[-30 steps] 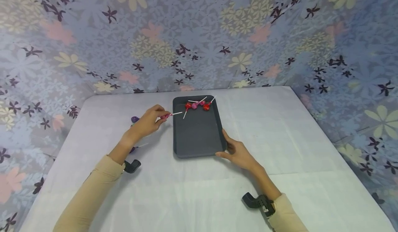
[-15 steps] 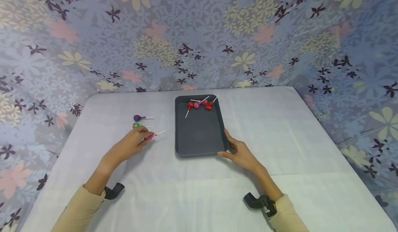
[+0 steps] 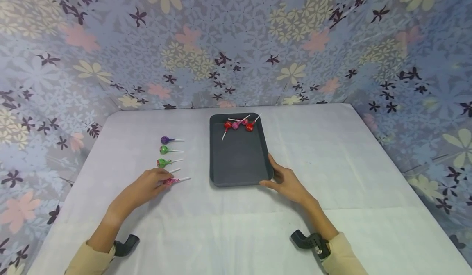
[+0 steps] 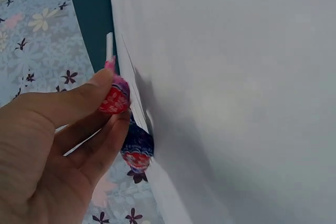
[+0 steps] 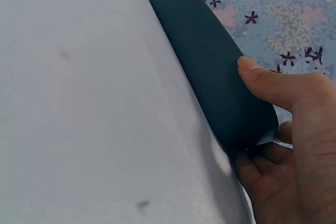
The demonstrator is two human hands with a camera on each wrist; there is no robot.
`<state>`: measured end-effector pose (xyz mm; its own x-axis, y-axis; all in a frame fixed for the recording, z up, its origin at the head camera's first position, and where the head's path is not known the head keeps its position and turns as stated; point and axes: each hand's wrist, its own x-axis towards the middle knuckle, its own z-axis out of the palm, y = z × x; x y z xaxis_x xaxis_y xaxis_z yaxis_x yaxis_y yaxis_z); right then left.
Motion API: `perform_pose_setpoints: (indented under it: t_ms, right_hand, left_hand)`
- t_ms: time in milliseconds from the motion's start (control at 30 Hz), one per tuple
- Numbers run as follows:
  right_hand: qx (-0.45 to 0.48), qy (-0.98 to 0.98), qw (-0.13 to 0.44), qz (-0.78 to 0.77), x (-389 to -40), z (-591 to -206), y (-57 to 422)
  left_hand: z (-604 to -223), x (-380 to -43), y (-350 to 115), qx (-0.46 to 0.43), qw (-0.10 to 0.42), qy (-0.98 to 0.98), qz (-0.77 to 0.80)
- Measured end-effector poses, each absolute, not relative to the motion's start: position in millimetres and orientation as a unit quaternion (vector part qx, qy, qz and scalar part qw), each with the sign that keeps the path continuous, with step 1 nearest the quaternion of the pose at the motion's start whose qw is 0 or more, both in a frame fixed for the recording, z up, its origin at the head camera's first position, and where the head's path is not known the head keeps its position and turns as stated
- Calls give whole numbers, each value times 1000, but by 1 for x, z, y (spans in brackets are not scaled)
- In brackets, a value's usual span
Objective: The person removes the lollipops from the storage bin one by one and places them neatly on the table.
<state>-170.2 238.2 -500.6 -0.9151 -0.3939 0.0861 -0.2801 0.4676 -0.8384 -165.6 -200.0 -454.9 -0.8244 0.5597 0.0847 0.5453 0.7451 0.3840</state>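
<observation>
On a white table (image 3: 332, 156), flowered backdrop (image 3: 239, 74) behind, left fingers (image 4: 107, 150) pinching pink lollipop (image 4: 115, 99), right fingers (image 5: 248, 169) gripping tray (image 3: 239, 158)

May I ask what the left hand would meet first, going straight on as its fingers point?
The left hand, pink lollipop leading, would likely meet the left tray wall, unless it brushes the nearby white stick first; depth is unclear.
</observation>
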Motion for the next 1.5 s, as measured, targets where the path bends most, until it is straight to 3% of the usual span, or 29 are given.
perform_pose_setpoints:
  t_ms: [700,1500]
  right_hand:
    - [-192,856,65,-475,-170,-498,237]
    - [-198,851,64,-482,-172,-500,238]
  left_hand:
    - [-451,-148,-216,264,47,944,195]
    - [-444,-141,-224,250,33,948,193]
